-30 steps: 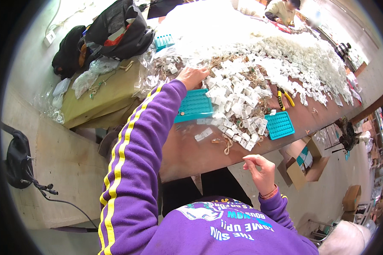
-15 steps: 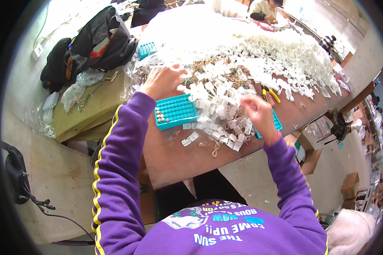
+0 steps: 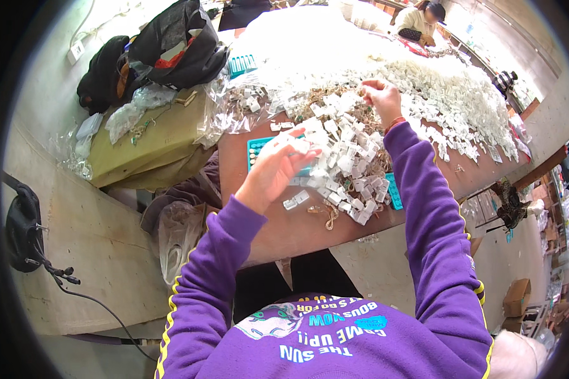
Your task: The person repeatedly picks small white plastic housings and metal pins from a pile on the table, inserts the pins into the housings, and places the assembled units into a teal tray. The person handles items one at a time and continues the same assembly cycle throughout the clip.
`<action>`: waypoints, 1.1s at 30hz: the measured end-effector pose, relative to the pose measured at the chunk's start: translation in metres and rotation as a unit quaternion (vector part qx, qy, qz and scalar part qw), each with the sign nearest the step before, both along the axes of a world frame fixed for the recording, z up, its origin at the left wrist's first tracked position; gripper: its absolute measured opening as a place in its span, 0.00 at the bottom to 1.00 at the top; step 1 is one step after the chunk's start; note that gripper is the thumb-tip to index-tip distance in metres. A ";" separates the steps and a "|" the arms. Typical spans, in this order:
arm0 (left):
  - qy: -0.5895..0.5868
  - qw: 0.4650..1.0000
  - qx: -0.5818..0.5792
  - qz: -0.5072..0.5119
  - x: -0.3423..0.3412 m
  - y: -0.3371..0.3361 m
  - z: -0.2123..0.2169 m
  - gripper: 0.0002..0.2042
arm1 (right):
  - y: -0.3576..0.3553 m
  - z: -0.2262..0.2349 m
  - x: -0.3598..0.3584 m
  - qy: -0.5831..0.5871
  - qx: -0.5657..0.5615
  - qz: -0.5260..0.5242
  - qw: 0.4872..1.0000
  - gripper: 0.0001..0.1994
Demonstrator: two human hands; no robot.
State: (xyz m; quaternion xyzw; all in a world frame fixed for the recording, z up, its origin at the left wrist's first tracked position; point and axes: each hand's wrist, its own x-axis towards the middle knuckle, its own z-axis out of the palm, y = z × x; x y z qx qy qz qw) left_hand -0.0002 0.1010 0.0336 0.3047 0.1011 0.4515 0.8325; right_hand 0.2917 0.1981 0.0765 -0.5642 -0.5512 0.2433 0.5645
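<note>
A deep pile of small white plastic pieces (image 3: 351, 161) covers the brown table (image 3: 278, 230). My left hand (image 3: 273, 172) hovers over a teal tray (image 3: 255, 149) at the pile's near left edge, fingers spread, fingertips close to loose white pieces. My right hand (image 3: 380, 98) reaches farther out into the pile, fingers curled down among the pieces; whether it grips one is hidden. A second teal tray (image 3: 393, 189) peeks out from under the pile beside my right sleeve. Both arms wear purple sleeves with yellow stripes.
Black bags (image 3: 174, 44) and clear plastic bags (image 3: 133, 110) lie on an olive-covered block (image 3: 152, 148) at the left. A third teal tray (image 3: 241, 64) sits at the back. Another person (image 3: 423, 19) works at the far end. Cardboard boxes (image 3: 518, 297) stand on the floor at the right.
My left hand has drawn back from the pile and lifted over the teal tray. My right hand came up from my lap and moved out into the far part of the pile.
</note>
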 end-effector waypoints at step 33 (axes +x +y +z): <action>0.025 0.962 -0.005 0.273 -0.028 -0.135 -0.035 0.07 | -0.259 -0.041 -0.155 -0.153 0.189 0.233 0.942 0.09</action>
